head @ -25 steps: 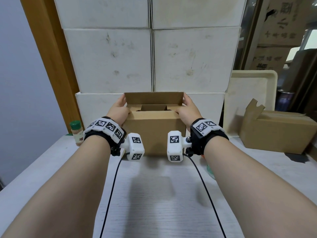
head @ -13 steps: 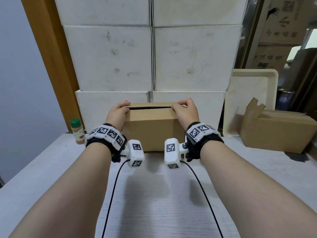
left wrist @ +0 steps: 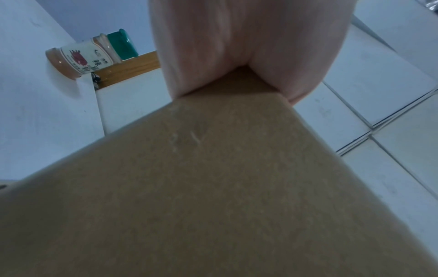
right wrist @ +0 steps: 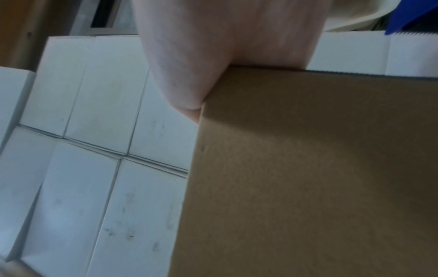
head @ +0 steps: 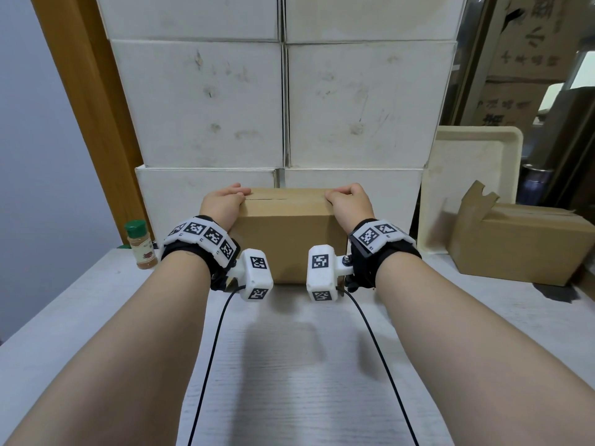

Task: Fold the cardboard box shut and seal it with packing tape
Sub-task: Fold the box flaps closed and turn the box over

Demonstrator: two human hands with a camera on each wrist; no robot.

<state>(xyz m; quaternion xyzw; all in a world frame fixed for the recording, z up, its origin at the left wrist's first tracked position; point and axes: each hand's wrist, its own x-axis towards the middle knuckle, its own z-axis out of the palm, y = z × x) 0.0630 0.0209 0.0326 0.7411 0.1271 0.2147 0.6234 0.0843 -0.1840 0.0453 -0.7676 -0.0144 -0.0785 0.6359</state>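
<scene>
on the pale wood-grain table (head: 289,365), against stacked white cartons (head: 206,104): plain brown cardboard box (head: 286,239), long axis running left to right, top flaps folded flat, seam lengthwise. left hand (head: 222,206) and right hand (head: 349,204) cup the top end corners, fingers curled over the flaps, pressing them down. step judged: folding done, taping not begun. next move calls for packing tape; no roll plainly visible.
</scene>
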